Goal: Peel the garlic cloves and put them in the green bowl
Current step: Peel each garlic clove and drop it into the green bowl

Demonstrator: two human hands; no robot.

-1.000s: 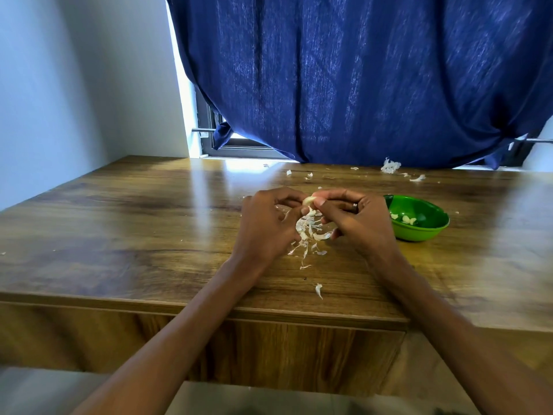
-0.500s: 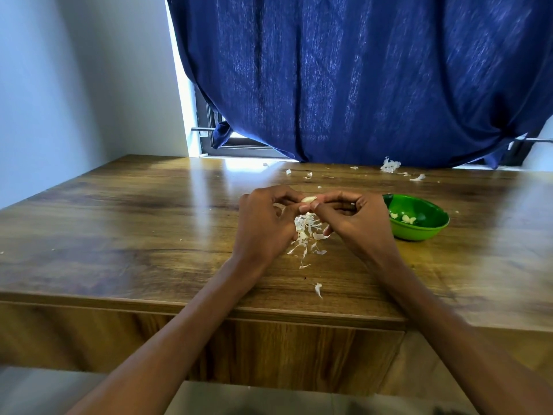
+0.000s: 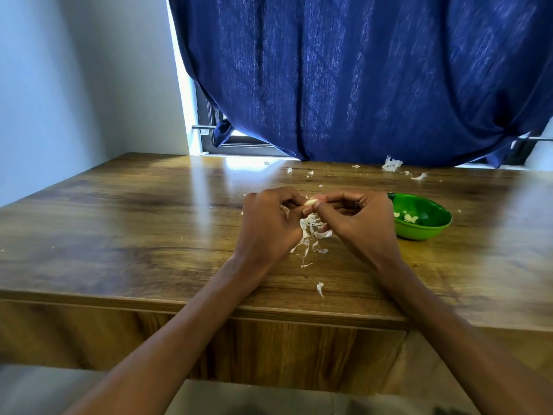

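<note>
Leftmost, the pale blue-white wall [image 3: 74,85] meets the glossy brown wooden table [image 3: 134,235], which is bare on that side apart from a few specks. Moving toward the middle, the left hand [image 3: 269,226] has its fingers curled inward, and its thumb and forefinger pinch one end of a small pale garlic clove [image 3: 310,202] held above the tabletop. Directly beneath the clove lies a loose heap of white papery garlic skins [image 3: 311,235], with one stray curl [image 3: 319,289] nearer the table's front edge. The right hand [image 3: 359,223] is likewise curled, its thumb and fingertips nipping the clove's other end, so both hands hold the same clove between them. Just beside that hand sits the shallow green plastic bowl [image 3: 431,232] with a few pale peeled cloves [image 3: 410,217] already inside. Behind it all hangs a dark blue curtain [image 3: 359,79], with more skin scraps [image 3: 392,164] at its foot.

Peeling appears to be the step in hand; how much skin remains on the clove is too small to tell. Next, the last skin probably needs to be stripped with a fingernail, then the right hand carries the clove a short way right and lets go over the bowl.
</note>
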